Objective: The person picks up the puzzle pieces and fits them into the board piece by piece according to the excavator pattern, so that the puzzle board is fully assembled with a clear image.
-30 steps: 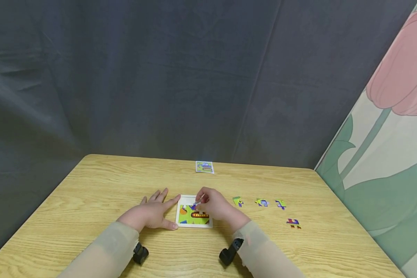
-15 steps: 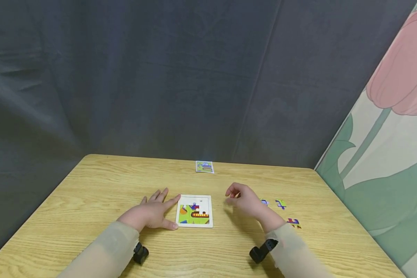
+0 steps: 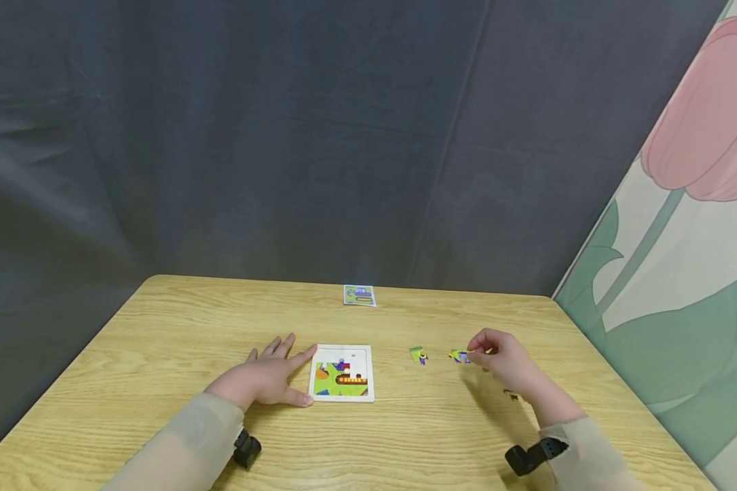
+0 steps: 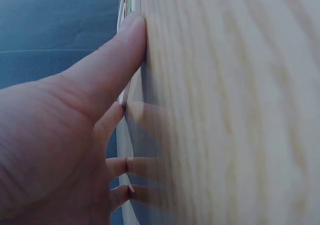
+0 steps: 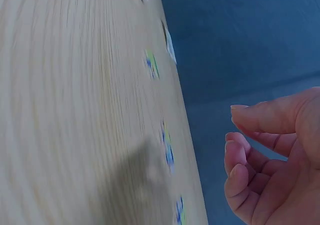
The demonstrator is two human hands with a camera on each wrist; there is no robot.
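Observation:
A square white puzzle tray (image 3: 361, 350) lies flat, its lower part filled with colourful pieces and its upper part bare white. My left hand (image 3: 264, 378) rests beside it with fingers spread; thumb and index fingertip touch the tray's left edge. Over on the right, my right hand (image 3: 505, 360) is above the loose pieces, fingers loosely bent and holding nothing in the right wrist view. Nearest its fingertips lies a green-and-blue puzzle piece (image 3: 459, 356). Left of that is another green piece (image 3: 419, 354). A dark piece (image 3: 512, 394) shows partly behind the right wrist.
A small picture card (image 3: 359, 295) lies at the back of the wooden table (image 3: 221, 307). A dark curtain (image 3: 282, 136) hangs behind the table's far edge. At the right stands a wall panel (image 3: 700, 273) painted with a tulip.
My right hand has left the tray and moved right, over the loose pieces. A blue-and-red piece that it held now lies in the tray. The left hand stays put.

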